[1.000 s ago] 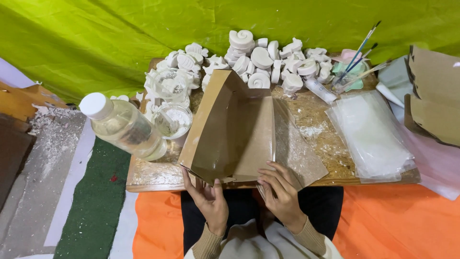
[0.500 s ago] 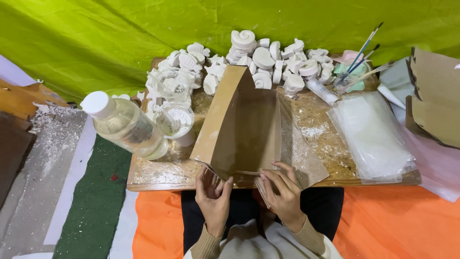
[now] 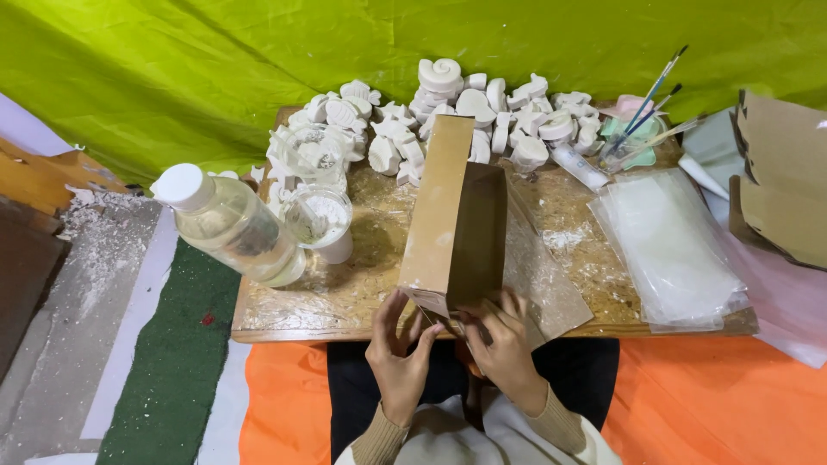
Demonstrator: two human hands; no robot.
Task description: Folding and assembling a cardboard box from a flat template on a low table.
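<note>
while the brown cardboard box stands folded up at the near edge of the wooden table, left hand and right hand both grasp its bottom flaps; pressing the creases evenly would keep it square.

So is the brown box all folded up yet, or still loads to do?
Partly. The brown cardboard box already stands folded into a tall sleeve on the wooden table. Both hands, left hand and right hand, are working its near end flaps. The white plaster shapes sit piled behind, none boxed.
</note>
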